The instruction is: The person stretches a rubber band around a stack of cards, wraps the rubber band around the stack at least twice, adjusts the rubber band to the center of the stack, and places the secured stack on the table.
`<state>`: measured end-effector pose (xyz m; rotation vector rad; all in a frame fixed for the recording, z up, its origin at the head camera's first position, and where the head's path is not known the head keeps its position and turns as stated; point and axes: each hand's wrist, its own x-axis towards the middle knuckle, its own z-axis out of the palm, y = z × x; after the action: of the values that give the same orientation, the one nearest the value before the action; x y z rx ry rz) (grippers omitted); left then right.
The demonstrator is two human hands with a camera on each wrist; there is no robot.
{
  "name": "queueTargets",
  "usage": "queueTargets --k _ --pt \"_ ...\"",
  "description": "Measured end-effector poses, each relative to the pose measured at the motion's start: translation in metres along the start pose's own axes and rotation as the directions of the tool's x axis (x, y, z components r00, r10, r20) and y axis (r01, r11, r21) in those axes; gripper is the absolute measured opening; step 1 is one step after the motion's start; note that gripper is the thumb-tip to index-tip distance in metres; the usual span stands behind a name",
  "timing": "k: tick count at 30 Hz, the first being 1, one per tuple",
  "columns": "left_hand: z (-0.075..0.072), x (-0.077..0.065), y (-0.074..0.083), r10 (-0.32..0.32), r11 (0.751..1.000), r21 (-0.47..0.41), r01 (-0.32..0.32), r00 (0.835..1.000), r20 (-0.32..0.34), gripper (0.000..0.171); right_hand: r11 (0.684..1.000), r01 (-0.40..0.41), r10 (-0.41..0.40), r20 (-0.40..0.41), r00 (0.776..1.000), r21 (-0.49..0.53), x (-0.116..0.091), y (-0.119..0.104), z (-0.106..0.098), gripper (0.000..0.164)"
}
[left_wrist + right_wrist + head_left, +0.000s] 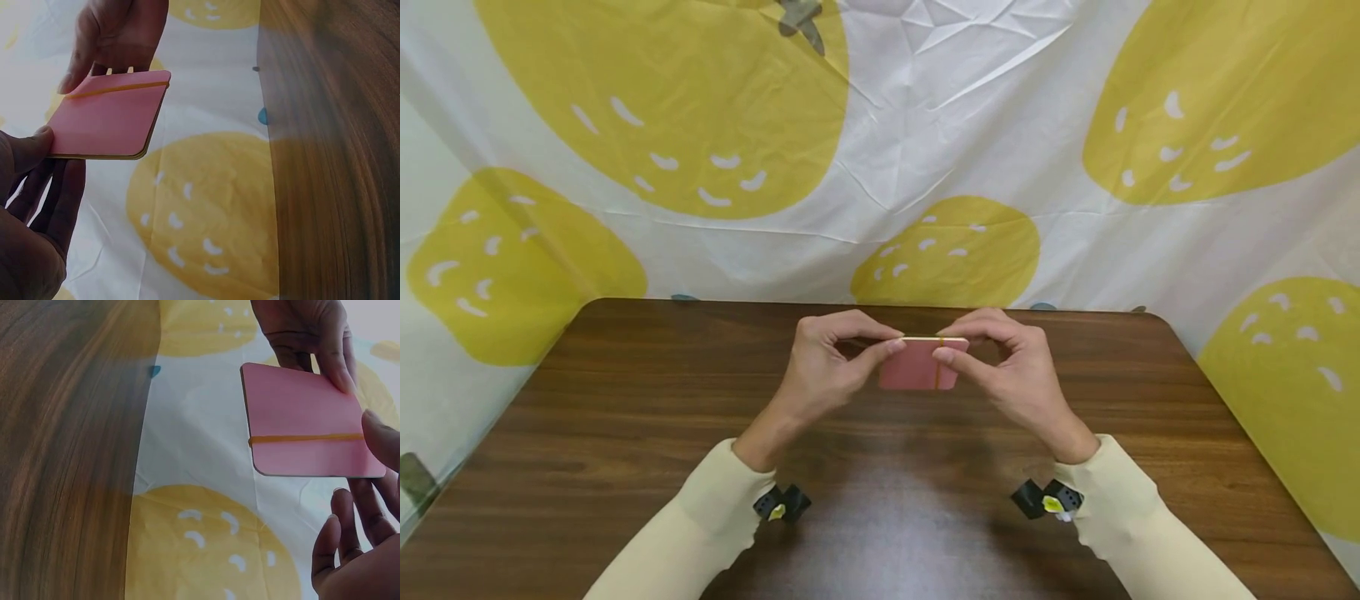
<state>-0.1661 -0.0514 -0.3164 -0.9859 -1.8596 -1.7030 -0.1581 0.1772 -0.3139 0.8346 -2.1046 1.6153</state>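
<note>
A small pink notebook with rounded corners is held up above the table between both hands. An orange elastic band runs across its cover near the right side. My left hand pinches the notebook's upper left corner, thumb on the cover and fingers behind. At the upper right corner my right hand pinches it the same way, its thumb beside the band. In the left wrist view the pink cover faces the camera, and the notebook looks closed. The right wrist view also shows the band lying flat across the cover.
The dark brown wooden table spreads beneath the hands. Behind its far edge hangs a white cloth printed with large yellow fruit shapes. Each sleeve cuff carries a small black device, one at the left wrist and one at the right.
</note>
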Motion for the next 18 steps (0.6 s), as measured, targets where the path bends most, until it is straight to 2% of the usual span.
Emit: queueTargets --k 6,12,18 --pt "0.0015 -0.0006 0.0009 0.003 1.000 -0.004 -0.003 1.000 0.006 0.009 1.000 0.023 -0.023 -0.017 1.000 -0.001 -0.0002 0.0007 0.0034 0.016" --pt "0.0024 -0.0008 0.0015 0.004 1.000 0.001 -0.004 1.000 0.006 0.008 0.998 0.054 -0.054 0.003 0.999 -0.021 -0.0004 -0.0007 0.0057 0.019" --pt "0.0043 -0.0004 0.0013 0.013 1.000 -0.013 -0.012 1.000 0.020 0.009 1.000 0.005 -0.005 -0.012 1.000 -0.004 0.0007 -0.0028 0.0079 0.015"
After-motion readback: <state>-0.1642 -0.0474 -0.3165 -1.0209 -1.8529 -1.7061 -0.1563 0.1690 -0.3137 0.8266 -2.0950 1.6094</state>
